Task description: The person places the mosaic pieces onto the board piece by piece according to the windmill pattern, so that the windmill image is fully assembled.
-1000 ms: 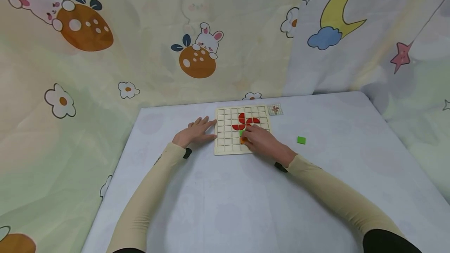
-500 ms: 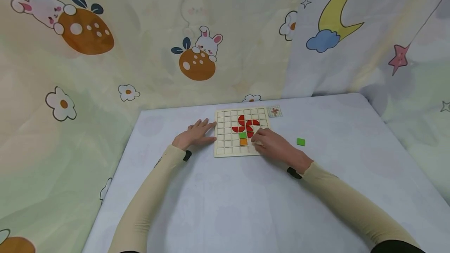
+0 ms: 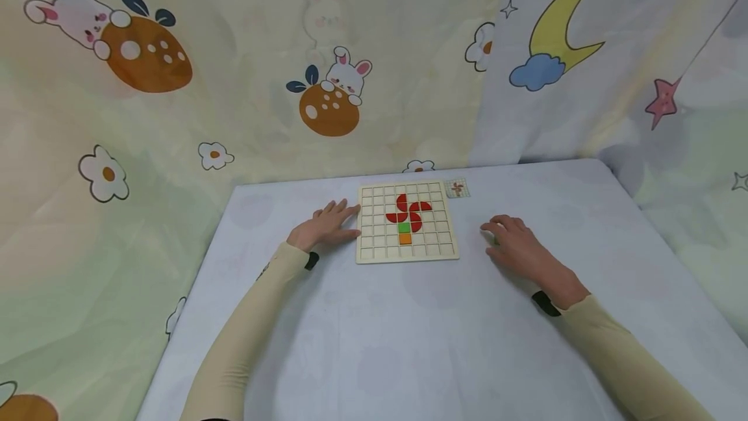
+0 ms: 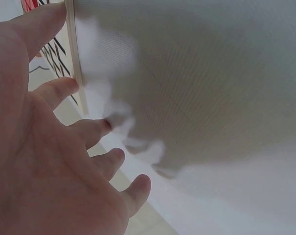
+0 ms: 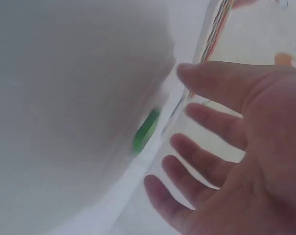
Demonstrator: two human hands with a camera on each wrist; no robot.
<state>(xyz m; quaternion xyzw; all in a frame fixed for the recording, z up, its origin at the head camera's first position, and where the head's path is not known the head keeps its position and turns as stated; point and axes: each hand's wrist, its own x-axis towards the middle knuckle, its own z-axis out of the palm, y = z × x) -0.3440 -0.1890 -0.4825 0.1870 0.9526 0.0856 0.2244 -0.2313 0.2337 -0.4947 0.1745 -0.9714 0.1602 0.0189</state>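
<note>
A cream grid board (image 3: 376, 245) lies on the table, bearing red rounded pieces (image 3: 416, 220) in a pinwheel shape, with a green square (image 3: 404, 227) and an orange square (image 3: 405, 239) below it. My left hand (image 3: 323, 225) has its fingers spread, thumb and index fingertip touching the board's left edge. Right of the board, my right hand (image 3: 522, 250) hovers over a loose green square tile (image 5: 146, 131), which it mostly hides in the head view. In the right wrist view, the fingers are loosely extended and apart from the tile.
A small pattern card (image 3: 458, 188) with a red pinwheel lies by the board's top right corner. The white-covered table (image 3: 374, 343) meets a cartoon-printed cloth backdrop (image 3: 245, 83) at its far edge.
My right hand has left the board and moved right to the loose green tile, uncovering the pinwheel's lower red pieces. My left hand has stayed at the board's edge.
</note>
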